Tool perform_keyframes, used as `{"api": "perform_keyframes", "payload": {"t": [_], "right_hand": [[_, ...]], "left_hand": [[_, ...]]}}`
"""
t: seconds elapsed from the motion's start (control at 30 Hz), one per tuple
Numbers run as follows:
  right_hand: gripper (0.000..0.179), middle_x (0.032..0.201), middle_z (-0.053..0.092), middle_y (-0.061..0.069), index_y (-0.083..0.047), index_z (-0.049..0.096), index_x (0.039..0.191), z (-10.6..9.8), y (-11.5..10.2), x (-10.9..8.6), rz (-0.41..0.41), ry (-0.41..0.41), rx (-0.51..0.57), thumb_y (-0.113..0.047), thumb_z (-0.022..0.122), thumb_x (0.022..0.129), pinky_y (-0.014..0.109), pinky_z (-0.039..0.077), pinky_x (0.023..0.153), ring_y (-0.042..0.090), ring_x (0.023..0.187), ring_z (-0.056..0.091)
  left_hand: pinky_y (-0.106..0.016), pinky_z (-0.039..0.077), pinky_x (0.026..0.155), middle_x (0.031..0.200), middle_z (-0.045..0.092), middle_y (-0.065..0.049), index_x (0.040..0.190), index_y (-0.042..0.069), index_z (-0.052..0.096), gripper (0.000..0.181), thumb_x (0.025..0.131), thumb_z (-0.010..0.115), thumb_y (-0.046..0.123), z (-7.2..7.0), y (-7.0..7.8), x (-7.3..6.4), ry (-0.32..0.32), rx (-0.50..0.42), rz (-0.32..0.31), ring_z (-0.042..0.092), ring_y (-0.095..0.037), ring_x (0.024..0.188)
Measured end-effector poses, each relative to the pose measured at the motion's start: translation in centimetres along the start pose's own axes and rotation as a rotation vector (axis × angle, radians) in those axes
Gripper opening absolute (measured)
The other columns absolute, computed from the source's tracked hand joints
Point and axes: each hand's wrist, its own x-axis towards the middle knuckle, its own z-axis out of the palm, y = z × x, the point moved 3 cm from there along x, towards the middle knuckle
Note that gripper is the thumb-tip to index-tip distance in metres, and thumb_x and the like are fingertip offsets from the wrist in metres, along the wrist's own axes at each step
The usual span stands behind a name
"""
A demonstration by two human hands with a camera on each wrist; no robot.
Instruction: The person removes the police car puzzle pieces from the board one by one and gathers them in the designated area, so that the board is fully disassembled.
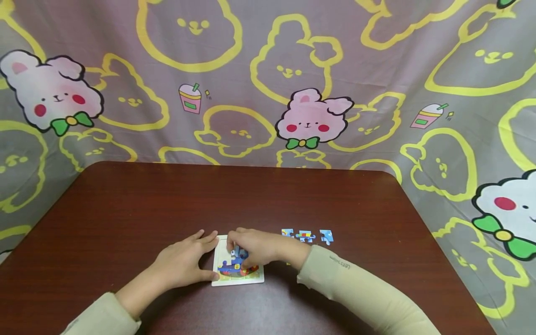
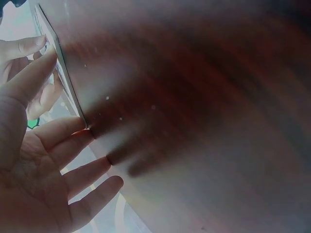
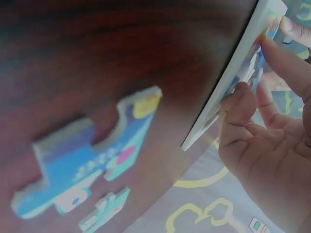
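Note:
A small jigsaw board (image 1: 237,282) with a pale rim lies near the middle of the table, partly filled with colourful pieces low in its frame. My left hand (image 1: 181,261) rests along the board's left side, fingers spread and fairly straight. In the left wrist view, the thumb and forefinger of that left hand (image 2: 36,160) touch the board's edge (image 2: 69,82). Over the board, my right hand (image 1: 258,247) pinches a bluish puzzle piece (image 3: 253,69) between thumb and fingers, close to the assembled part. The fingers hide much of that piece.
Several loose jigsaw pieces lie to the board's right, among them a blue one (image 1: 326,236) and one with red and yellow (image 1: 305,235). My right forearm (image 1: 356,284) crosses over part of that area. A patterned curtain (image 1: 234,88) hangs behind the brown table (image 1: 167,195).

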Motion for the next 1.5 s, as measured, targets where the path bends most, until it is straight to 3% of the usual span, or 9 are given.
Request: {"api": "perform_keyframes", "payload": {"t": [0.1,0.3,0.5,0.9,1.27,1.5], "right_hand": [[0.039,0.102,0.055,-0.007,-0.018,0.053,0.108,0.1,0.0,0.0,-0.011,0.005,0.016,-0.009,0.08,0.082,0.017,0.043,0.083,0.004,0.09,0.051],[0.029,0.089,0.06,-0.002,-0.014,0.057,0.108,-0.3,0.1,-0.1,-0.068,0.019,0.126,-0.002,0.073,0.088,0.016,0.044,0.07,0.002,0.069,0.053],[0.021,0.09,0.061,-0.001,-0.012,0.061,0.105,-0.6,0.2,-0.1,-0.117,0.042,0.163,-0.001,0.07,0.089,0.016,0.044,0.073,0.003,0.072,0.052],[0.019,0.085,0.056,-0.005,-0.017,0.063,0.102,-1.3,1.0,-1.1,-0.069,0.087,0.223,-0.003,0.069,0.091,0.019,0.046,0.071,0.006,0.077,0.052],[0.018,0.083,0.055,-0.005,-0.014,0.064,0.102,-2.0,2.2,-3.2,-0.064,0.126,0.271,-0.001,0.069,0.09,0.019,0.043,0.068,0.005,0.073,0.048],[0.019,0.084,0.057,-0.007,-0.017,0.064,0.102,-1.8,3.3,-4.6,-0.015,0.144,0.3,-0.004,0.07,0.091,0.021,0.044,0.07,0.007,0.076,0.049]], "left_hand": [[-0.062,0.049,0.093,0.153,0.048,-0.003,0.142,0.019,0.057,0.083,0.071,0.083,0.054,0.1,-0.1,0.0,-0.001,0.002,-0.002,0.04,-0.036,0.144],[-0.061,0.05,0.092,0.153,0.048,-0.002,0.142,0.019,0.056,0.084,0.072,0.083,0.055,0.1,-0.1,0.0,-0.008,0.001,-0.001,0.04,-0.035,0.145],[-0.061,0.05,0.092,0.153,0.048,-0.003,0.142,0.019,0.057,0.085,0.071,0.083,0.056,0.1,-0.1,0.1,-0.012,-0.001,-0.005,0.04,-0.036,0.145],[-0.063,0.048,0.095,0.153,0.048,-0.004,0.142,0.017,0.057,0.084,0.071,0.083,0.055,0.2,-0.2,0.1,-0.009,0.004,-0.007,0.039,-0.036,0.145],[-0.061,0.047,0.097,0.153,0.048,-0.004,0.142,0.017,0.056,0.085,0.072,0.082,0.056,-0.1,0.1,-0.1,-0.007,0.008,0.009,0.04,-0.036,0.144],[-0.062,0.047,0.097,0.153,0.048,-0.004,0.143,0.017,0.055,0.086,0.071,0.082,0.057,0.0,0.1,-0.2,-0.018,0.006,0.001,0.04,-0.036,0.145]]}}
